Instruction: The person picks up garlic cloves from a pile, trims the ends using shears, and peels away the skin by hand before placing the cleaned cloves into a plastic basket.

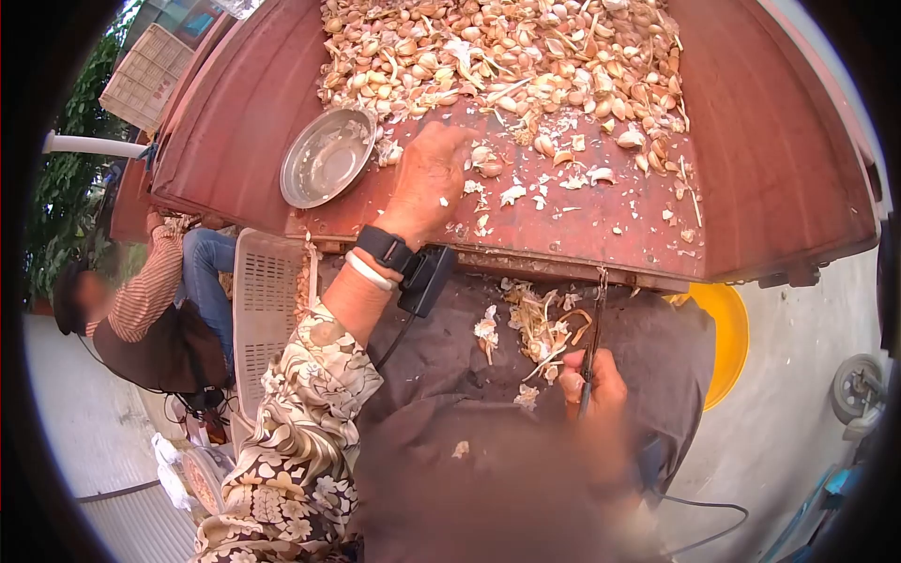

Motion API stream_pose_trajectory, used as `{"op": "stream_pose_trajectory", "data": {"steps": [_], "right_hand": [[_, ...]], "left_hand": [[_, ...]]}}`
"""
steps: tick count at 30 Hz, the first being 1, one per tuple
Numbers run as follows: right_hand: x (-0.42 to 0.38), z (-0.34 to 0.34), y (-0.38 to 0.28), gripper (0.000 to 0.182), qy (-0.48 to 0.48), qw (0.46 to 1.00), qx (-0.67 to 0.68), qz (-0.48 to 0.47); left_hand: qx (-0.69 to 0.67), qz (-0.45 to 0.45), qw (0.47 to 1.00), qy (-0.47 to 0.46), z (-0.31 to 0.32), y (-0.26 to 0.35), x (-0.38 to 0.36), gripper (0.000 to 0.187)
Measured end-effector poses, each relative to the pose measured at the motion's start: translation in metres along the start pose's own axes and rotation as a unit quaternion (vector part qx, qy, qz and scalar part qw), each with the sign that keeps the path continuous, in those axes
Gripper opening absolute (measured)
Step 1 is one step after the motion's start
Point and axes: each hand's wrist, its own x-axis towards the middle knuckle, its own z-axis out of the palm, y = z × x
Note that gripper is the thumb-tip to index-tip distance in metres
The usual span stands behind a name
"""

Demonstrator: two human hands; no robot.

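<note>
My left hand (pixel 434 180) is over the near part of a red metal surface (pixel 375 211), knuckles up, beside a few garlic cloves (pixel 486 161). Its fingertips are bent down out of sight, so their grip cannot be judged. In front of my lap, my right hand (pixel 601 383) is closed around a slim bladed tool (pixel 598 314) that points up toward the surface's edge. Whether it is a knife or scissors does not show. Garlic skins and dry stems (pixel 540 328) lie on the dark apron (pixel 422 342) next to that hand.
A large garlic heap (pixel 507 52) covers the back of the surface. A metal bowl (pixel 324 164) tilts left of my left hand. Below stand a pale plastic crate (pixel 263 310) and a yellow tub (pixel 730 347). Another person (pixel 155 328) sits at the left.
</note>
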Motion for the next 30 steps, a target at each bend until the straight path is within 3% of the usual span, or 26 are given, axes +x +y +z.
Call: {"op": "stream_pose_trajectory", "data": {"steps": [4,7,8,11,15,20,23,30], "right_hand": [[0.002,-0.003,-0.012,0.026,-0.014,1.000,-0.009,0.018],[0.006,0.001,-0.002,0.030,-0.007,1.000,-0.003,0.018],[0.007,0.003,0.001,0.032,-0.001,1.000,-0.002,0.016],[0.007,0.003,-0.014,0.037,-0.011,0.993,-0.112,-0.040],[0.006,0.004,-0.016,0.045,0.011,0.968,-0.192,-0.160],[0.001,0.003,-0.015,0.046,0.011,0.954,-0.220,-0.202],[-0.002,0.002,-0.016,0.046,0.003,0.953,-0.218,-0.209],[-0.002,-0.001,-0.014,0.044,-0.016,0.952,-0.203,-0.229]], "left_hand": [[0.038,-0.037,0.995,-0.080,0.022,-0.024,0.018,0.019],[-0.060,-0.098,0.989,-0.093,0.007,-0.012,0.009,0.019],[-0.177,-0.182,0.959,-0.124,-0.003,0.001,0.003,0.019],[-0.431,-0.240,0.858,-0.142,-0.023,0.047,-0.029,0.017],[-0.526,-0.294,0.774,-0.196,-0.034,0.092,-0.073,0.020],[-0.569,-0.245,0.775,-0.124,-0.027,0.103,-0.098,0.018],[-0.531,-0.200,0.815,-0.112,-0.032,0.103,-0.102,0.017],[-0.528,-0.238,0.809,-0.100,-0.034,0.108,-0.102,0.017]]}}
